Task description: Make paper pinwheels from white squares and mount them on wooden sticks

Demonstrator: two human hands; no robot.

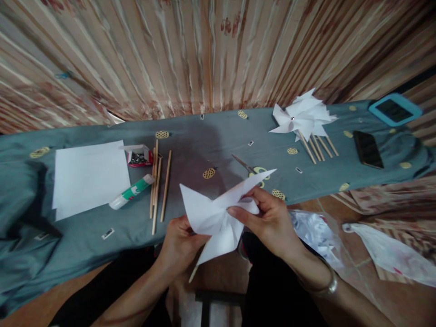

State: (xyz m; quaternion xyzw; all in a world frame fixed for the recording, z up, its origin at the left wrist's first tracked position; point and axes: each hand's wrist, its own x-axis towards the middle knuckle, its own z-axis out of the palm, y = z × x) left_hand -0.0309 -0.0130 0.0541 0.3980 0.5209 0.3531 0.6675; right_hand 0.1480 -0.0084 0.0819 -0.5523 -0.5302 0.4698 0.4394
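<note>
A white paper pinwheel is held up between my two hands at the near edge of the cloth-covered table. From below its blades sticks out the end of a thin wooden stick. My left hand is closed, gripping the pinwheel from the left, partly hidden behind a blade. My right hand closes on the pinwheel from the right, its thumb pressing near the centre. Just beyond, scissors with yellow-green handles lie partly behind a blade.
To the left lie white paper sheets, a glue stick, an open box of pins and several wooden sticks. Finished pinwheels, a phone and a blue-framed device rest right. A plastic bag sits on the floor.
</note>
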